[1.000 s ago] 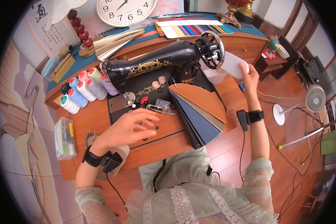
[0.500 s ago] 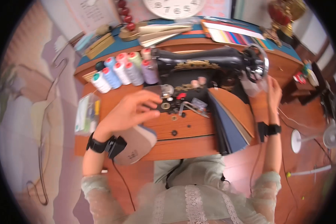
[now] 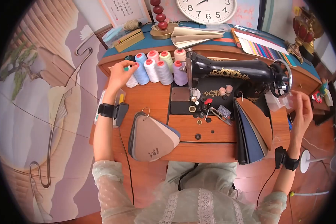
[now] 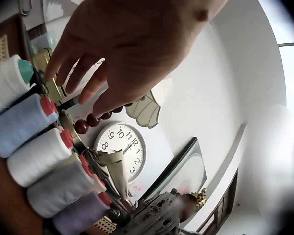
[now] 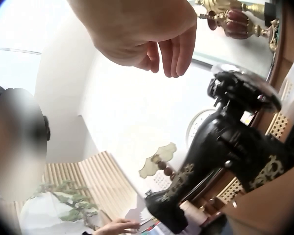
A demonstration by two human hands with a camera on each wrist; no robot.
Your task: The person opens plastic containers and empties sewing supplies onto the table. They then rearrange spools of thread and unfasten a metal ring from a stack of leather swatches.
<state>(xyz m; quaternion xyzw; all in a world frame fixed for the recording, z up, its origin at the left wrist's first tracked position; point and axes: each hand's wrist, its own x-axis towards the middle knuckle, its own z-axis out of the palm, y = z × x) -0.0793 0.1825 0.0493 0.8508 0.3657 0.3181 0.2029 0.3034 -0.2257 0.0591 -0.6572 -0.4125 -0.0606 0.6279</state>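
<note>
My left hand [image 3: 120,77] is at the left end of a cluster of thread spools, its fingertips by the white spool [image 3: 131,81] with the green top. In the left wrist view this hand [image 4: 127,44] hangs over the spools with fingers loosely bent and nothing between them. A blue spool [image 3: 141,69] stands alongside. To the right of the black sewing machine [image 3: 235,69], my right hand [image 3: 302,110] is beside a translucent plastic box [image 3: 275,101]. Its fingers droop loosely and hold nothing in the right wrist view.
Buttons and small scissors [image 3: 220,115] lie before the machine. Two ringed swatch fans, one taupe [image 3: 153,138] and one brown and blue [image 3: 255,130], lie on the table's front part. A clear case [image 3: 100,106] stands at the left edge, partly behind my left forearm.
My left hand has gone from above the taupe swatches to the spools at the back left. My right hand, which held a white flat piece, has let it go. The head view has swung left.
</note>
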